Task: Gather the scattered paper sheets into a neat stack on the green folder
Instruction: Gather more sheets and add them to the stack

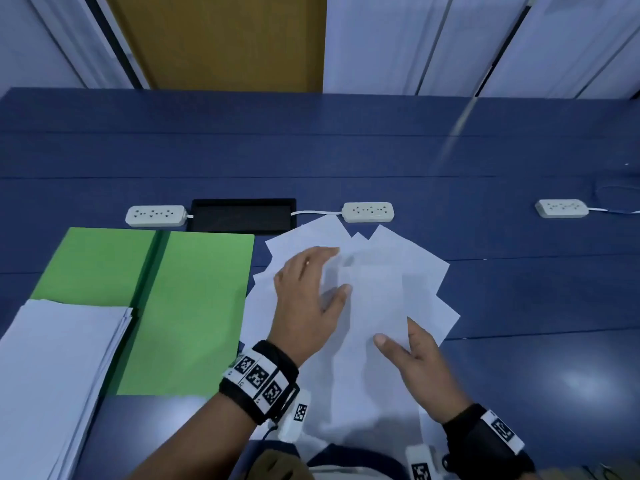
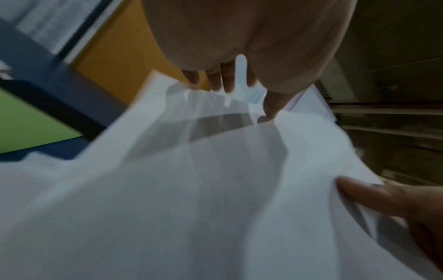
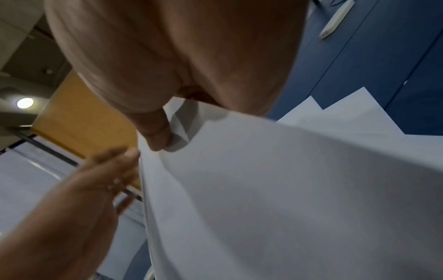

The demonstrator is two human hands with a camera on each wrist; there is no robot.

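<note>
An open green folder point(image 1: 194, 306) lies at the left of the blue table point(image 1: 519, 289). A stack of white paper point(image 1: 59, 368) covers the near part of its left half. Several loose white sheets point(image 1: 394, 268) lie fanned out to the right of the folder. My left hand point(image 1: 332, 271) rests on them with straight fingers and the thumb spread. My right hand point(image 1: 394, 330) pinches the near right edge of the top sheet point(image 1: 374, 306), thumb above and fingers beneath. In the wrist views this sheet point(image 2: 215, 189) point(image 3: 263, 180) bows upward, with the right thumb point(image 3: 158, 138) pressing on it.
Three white power strips point(image 1: 156, 215) point(image 1: 368, 212) point(image 1: 561, 208) sit in a row behind the papers. A black cable hatch point(image 1: 242, 214) lies between the first two. A white wall with a yellow panel point(image 1: 225, 43) stands behind the table.
</note>
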